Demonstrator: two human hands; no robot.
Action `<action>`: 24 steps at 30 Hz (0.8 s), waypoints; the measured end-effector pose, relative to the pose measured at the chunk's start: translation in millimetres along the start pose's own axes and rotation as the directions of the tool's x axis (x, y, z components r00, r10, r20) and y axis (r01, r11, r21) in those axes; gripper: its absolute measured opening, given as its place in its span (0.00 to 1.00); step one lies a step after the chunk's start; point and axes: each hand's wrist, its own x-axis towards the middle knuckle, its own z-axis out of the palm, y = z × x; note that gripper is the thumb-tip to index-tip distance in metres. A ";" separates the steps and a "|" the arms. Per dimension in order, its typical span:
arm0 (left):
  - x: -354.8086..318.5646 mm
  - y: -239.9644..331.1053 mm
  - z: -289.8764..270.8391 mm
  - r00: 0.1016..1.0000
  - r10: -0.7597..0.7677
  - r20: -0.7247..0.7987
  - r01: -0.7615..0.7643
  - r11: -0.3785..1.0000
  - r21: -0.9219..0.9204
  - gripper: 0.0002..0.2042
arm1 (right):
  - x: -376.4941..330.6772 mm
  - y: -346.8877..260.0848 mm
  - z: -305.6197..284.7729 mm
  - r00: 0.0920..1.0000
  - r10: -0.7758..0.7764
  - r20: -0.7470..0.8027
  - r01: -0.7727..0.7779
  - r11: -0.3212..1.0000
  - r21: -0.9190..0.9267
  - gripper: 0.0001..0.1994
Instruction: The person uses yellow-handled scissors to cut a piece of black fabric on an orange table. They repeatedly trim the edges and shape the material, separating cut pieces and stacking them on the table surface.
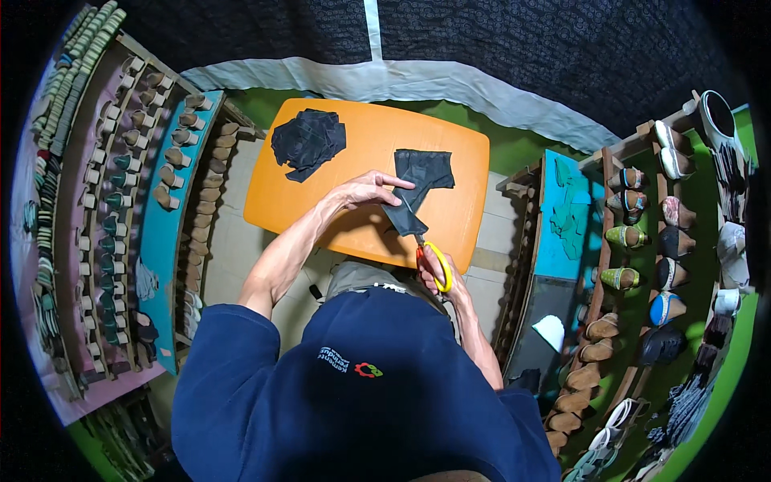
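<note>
My left hand pinches a dark piece of thin sheet material above the near right part of the orange table. My right hand grips scissors with yellow and red-orange handles. Their blades point away from me and meet the near corner of the dark piece; part of the blades is hidden by it. Just beyond my left fingers lie more dark pieces of the same look; whether they join the held one I cannot tell. A heap of dark cut pieces rests at the table's far left.
On the left stand racks of shoe forms and a blue board bearing several more. To the right, a blue-topped stand carries green scraps, beside shelves of shoes. A dark patterned curtain hangs behind the table.
</note>
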 end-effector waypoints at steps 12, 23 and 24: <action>4.0 -3.3 1.4 0.995 0.079 -0.058 -0.080 0.997 -0.016 0.24 | 2.1 2.8 8.0 0.997 0.022 -0.074 -0.019 0.999 0.032 0.28; -5.7 -2.7 7.3 0.996 0.062 -0.064 -0.065 0.997 -0.038 0.25 | 9.0 11.4 9.4 1.000 0.009 -0.010 -0.009 0.999 0.052 0.29; -8.2 -2.0 8.2 0.997 0.055 -0.055 -0.057 0.998 -0.025 0.26 | 12.2 12.5 9.5 1.000 0.002 0.005 -0.003 0.999 0.044 0.29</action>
